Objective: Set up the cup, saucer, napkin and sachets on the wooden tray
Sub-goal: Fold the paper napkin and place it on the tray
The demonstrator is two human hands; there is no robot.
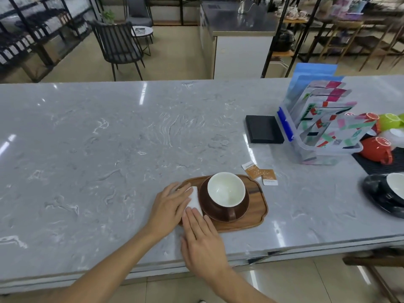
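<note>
Head camera view, looking down on a grey marble counter (pixel 131 138) in a café. Near the front edge lies a wooden tray (pixel 255 217). On it sits a brown saucer (pixel 204 200), and on the saucer a brown cup (pixel 226 193) with a white, empty inside and its handle turned toward the person. A folded white napkin (pixel 195 201) lies on the left end of the tray, just beside the saucer and touching its rim.

Both hands rest on the napkin. The left hand (pixel 168 207) lies flat, fingers spread open, covering the napkin's left part; it grips nothing. The right hand (pixel 201 237) is also flat and open, fingertips on the napkin's near end, holding nothing. They appear to be pressing and squaring the napkin so it lies neat against the saucer.

Two small orange-and-white sachets (pixel 260 173) lie on the counter just beyond the tray's far right corner, not yet on it. That seems the one step left.

Further right stand a clear holder of leaflets (pixel 321 125), a black box (pixel 263 129) and coloured cups (pixel 377 149).
</note>
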